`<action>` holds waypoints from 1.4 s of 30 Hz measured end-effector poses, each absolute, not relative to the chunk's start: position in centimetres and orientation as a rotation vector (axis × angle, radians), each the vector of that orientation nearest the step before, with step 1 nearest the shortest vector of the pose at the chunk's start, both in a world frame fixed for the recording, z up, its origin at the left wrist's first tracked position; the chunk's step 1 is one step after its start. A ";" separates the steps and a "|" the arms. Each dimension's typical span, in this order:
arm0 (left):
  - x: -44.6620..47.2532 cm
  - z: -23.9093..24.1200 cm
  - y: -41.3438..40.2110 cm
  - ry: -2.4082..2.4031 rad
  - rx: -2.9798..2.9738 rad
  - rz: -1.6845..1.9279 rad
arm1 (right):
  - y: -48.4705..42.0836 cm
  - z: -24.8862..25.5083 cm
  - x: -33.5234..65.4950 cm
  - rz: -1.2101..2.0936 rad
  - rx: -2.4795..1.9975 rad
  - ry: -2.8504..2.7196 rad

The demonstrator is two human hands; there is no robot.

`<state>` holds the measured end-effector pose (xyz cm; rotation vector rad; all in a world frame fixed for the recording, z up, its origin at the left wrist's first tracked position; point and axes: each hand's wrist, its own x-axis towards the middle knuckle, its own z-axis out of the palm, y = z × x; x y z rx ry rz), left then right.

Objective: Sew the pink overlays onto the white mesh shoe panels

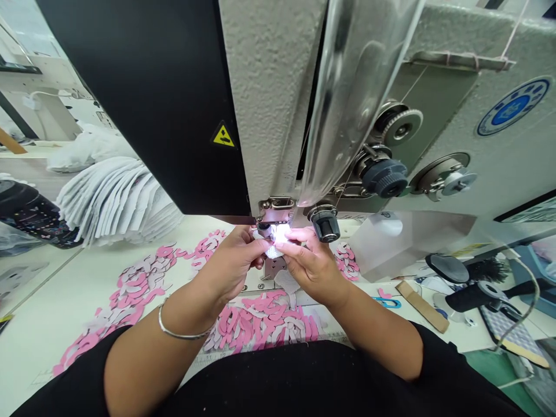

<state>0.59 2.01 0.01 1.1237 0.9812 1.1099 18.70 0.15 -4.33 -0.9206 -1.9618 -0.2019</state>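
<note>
Just one cam here, worn on the head, pointing forward and down past the person's chest, super close under the sewing machine (269,98), with the left hand (230,260) and right hand (310,266) right in frame.

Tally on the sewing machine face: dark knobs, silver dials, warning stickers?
Dark knobs: 2
Silver dials: 2
Warning sticker: 1
Total: 5

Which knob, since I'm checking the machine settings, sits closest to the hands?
The small black knob just above the right hand; the blue-grey knob and silver knob sit farther along the sewing machine.
</note>
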 end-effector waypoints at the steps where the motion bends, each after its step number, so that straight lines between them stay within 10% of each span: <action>1: 0.5 0.0 2.2 0.960 1.137 1.103 | 0.1 -4.4 18.6 -0.209 -0.927 -1.958; 42: -0.7 -0.2 6.6 0.771 1.090 0.916 | -2.1 -4.3 17.3 -0.433 -1.091 -1.942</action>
